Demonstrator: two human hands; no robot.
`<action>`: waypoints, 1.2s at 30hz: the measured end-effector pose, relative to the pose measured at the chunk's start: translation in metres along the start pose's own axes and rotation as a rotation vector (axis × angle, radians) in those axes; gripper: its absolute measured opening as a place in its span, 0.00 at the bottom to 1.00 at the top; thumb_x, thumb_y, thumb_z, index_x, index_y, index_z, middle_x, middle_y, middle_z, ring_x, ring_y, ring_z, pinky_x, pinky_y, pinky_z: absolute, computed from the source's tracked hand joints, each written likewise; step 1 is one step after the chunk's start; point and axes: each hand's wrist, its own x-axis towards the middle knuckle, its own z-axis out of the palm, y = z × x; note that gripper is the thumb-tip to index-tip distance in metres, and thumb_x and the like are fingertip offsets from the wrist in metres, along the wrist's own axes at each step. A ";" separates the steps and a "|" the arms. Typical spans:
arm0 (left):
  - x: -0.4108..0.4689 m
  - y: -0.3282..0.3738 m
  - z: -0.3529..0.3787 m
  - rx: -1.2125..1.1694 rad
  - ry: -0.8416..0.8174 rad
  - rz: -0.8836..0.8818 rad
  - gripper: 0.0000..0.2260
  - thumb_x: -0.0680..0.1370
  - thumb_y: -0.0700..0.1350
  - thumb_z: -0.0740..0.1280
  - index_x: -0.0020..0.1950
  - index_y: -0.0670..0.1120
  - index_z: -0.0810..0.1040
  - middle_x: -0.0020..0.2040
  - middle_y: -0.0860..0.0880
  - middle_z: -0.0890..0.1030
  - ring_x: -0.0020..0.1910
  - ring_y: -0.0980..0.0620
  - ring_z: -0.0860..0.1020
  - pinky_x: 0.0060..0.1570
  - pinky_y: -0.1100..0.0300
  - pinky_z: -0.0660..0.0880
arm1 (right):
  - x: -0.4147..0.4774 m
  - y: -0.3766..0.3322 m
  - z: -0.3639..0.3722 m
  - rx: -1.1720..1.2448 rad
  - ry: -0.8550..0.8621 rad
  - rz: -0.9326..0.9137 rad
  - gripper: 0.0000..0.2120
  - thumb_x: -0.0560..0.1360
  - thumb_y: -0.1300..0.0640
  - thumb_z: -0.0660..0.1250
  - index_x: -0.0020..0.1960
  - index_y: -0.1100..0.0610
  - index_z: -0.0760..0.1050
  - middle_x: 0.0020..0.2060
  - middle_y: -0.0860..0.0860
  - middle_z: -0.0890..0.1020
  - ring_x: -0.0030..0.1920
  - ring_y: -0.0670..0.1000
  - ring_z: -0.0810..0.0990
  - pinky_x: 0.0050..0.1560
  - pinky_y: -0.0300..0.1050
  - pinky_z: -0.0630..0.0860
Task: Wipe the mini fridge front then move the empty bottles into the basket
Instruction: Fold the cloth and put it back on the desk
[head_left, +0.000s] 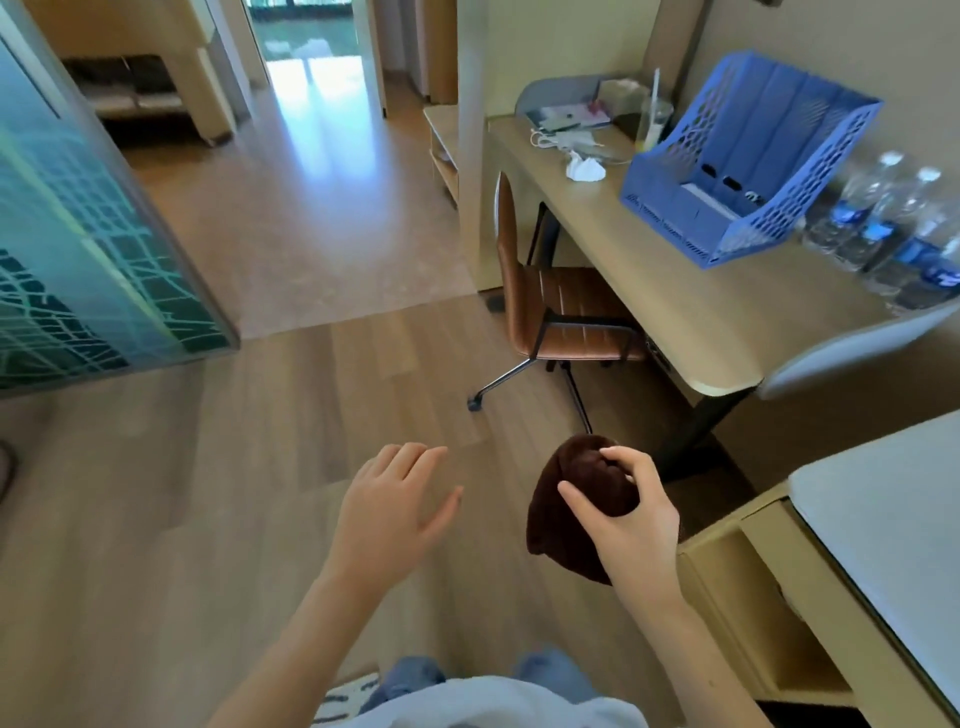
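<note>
Right grip (631, 514) closed round a bunched dark brown cloth (571, 483), with thumb and fingers curled over its top and the loose end hanging below the palm. Left grip (389, 509) empty, fingers spread and relaxed, held over the floor (234, 493). Clear bottles (883, 223) stand clustered at the right end of the desk (649, 291), just beside the blue lattice basket (748, 156) and not in it.

Likely hazards:
- The cloth is held only at its top, so it could slip from the hand during wiping.
- The bottles look light, tall and close-packed, so lifting one carelessly could topple its neighbours off the desk edge.
- The basket's sloped walls and dividers may let a bottle tip out.
- The swivel chair (561, 312) stands in the approach to the desk.

Not resolved:
- The mini fridge front is not in view. The white-topped unit (893, 519) at lower right may belong to it, but only its top shows.
- The bottles are blurred and cut by the frame edge, so neither their number nor whether they are empty can be told.
</note>
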 end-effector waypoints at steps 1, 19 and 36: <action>0.014 -0.008 0.002 -0.002 0.011 -0.004 0.17 0.76 0.54 0.65 0.58 0.44 0.81 0.50 0.51 0.81 0.49 0.48 0.79 0.48 0.54 0.77 | 0.015 -0.001 0.006 0.006 0.002 0.002 0.23 0.67 0.48 0.79 0.56 0.36 0.72 0.52 0.29 0.78 0.55 0.32 0.76 0.50 0.20 0.69; 0.264 -0.044 0.192 0.017 -0.340 -0.058 0.13 0.74 0.49 0.72 0.56 0.45 0.81 0.52 0.48 0.83 0.50 0.45 0.81 0.49 0.52 0.79 | 0.317 0.105 0.018 -0.092 0.024 0.087 0.21 0.70 0.48 0.78 0.58 0.40 0.72 0.51 0.38 0.79 0.54 0.37 0.77 0.57 0.29 0.73; 0.530 -0.016 0.306 -0.106 -0.490 0.351 0.14 0.77 0.52 0.69 0.60 0.47 0.80 0.52 0.51 0.82 0.50 0.49 0.80 0.50 0.55 0.78 | 0.468 0.164 0.002 -0.025 0.368 0.473 0.22 0.68 0.49 0.80 0.57 0.41 0.74 0.51 0.31 0.78 0.53 0.30 0.75 0.45 0.21 0.70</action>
